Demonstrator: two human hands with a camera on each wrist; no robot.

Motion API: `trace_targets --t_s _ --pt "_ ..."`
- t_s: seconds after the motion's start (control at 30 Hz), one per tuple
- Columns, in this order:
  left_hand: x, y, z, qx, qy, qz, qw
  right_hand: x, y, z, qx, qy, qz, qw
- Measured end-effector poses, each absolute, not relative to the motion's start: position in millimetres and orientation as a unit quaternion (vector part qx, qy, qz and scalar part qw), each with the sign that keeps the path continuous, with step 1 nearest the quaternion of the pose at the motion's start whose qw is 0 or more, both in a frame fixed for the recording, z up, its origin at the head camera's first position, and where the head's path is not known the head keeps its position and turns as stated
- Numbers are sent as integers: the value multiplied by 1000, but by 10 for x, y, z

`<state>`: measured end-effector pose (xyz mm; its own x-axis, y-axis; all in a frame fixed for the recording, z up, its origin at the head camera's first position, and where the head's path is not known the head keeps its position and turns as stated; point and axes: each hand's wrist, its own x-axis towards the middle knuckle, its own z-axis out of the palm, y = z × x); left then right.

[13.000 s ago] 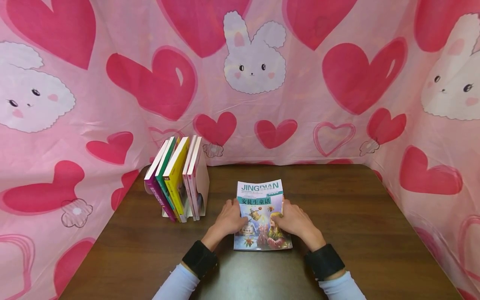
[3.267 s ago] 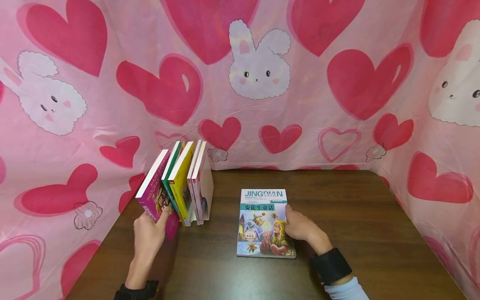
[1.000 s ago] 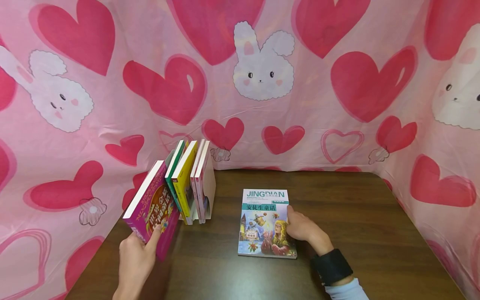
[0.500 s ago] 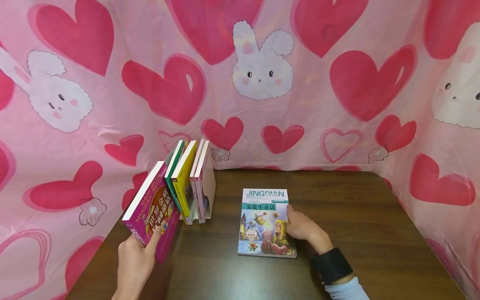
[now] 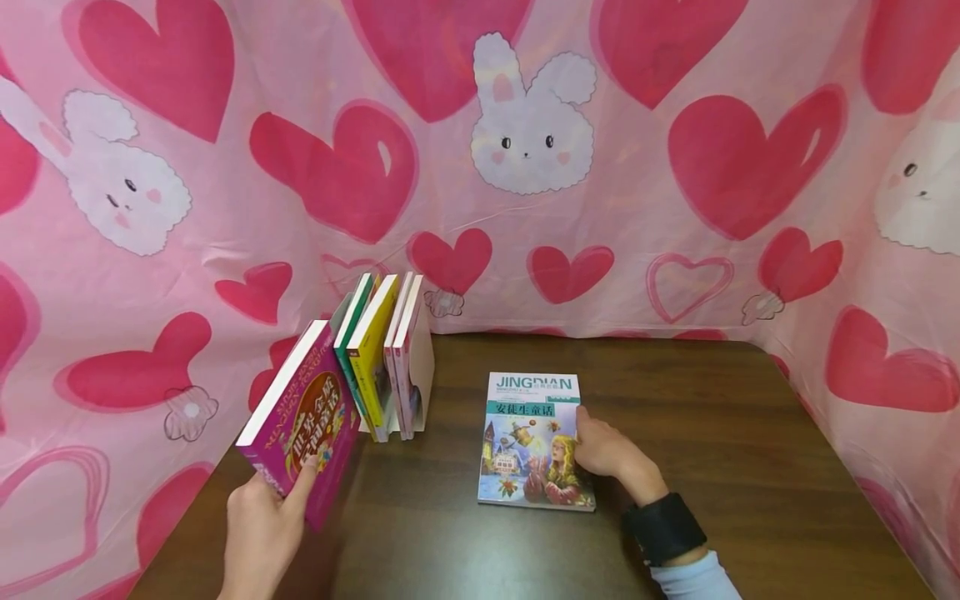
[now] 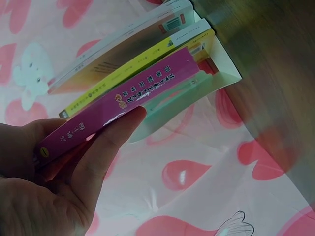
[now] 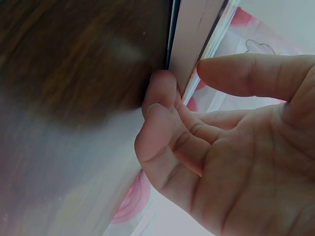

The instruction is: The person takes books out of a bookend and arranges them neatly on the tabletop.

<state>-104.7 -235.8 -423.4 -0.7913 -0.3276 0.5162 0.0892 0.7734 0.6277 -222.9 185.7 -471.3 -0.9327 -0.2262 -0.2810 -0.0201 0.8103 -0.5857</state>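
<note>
In the head view my left hand point(image 5: 262, 525) grips a thick purple book point(image 5: 315, 417) by its lower near part, with the thumb on the cover. The book tilts and stands out in front of the row. From the left wrist, that hand point(image 6: 74, 182) shows around the lower end of the purple spine point(image 6: 113, 103). My right hand point(image 5: 611, 450) is at the right edge of a blue storybook point(image 5: 525, 433) lying face up. Seen from the right wrist, the curled fingers and thumb of this hand point(image 7: 211, 162) hold the page edge point(image 7: 192, 39).
A green book point(image 5: 352, 317), a yellow book point(image 5: 371, 333) and thin pink-spined books point(image 5: 401, 367) stand in a row with a cream bookend panel point(image 5: 423, 375) at its right. They are on a brown wooden table point(image 5: 675, 392). Pink heart-and-rabbit cloth point(image 5: 637, 50) encloses it.
My left hand, at first on the blue storybook, took the purple book and drew it out of the row, toward me and leftward. The right hand has stayed at the storybook's edge.
</note>
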Motion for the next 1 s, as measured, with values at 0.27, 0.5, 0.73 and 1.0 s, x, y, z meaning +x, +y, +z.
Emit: trace_targets --t_s 0.27,0.5,0.73,1.0 --pt "-974 -2355 -4192 53 -888 -319 326 -2240 1862 -4714 -65 936 -300 171" --pt "-911 -2338 -4174 45 -889 -313 330 -2229 1857 -4709 -67 936 -300 170" --pt "-868 -2325 -4181 33 -892 -305 333 -2232 1858 -4709 -62 935 -303 176" --pt "-850 -2283 -4168 17 -890 -307 337 -2233 1859 -4711 -62 934 -306 175"
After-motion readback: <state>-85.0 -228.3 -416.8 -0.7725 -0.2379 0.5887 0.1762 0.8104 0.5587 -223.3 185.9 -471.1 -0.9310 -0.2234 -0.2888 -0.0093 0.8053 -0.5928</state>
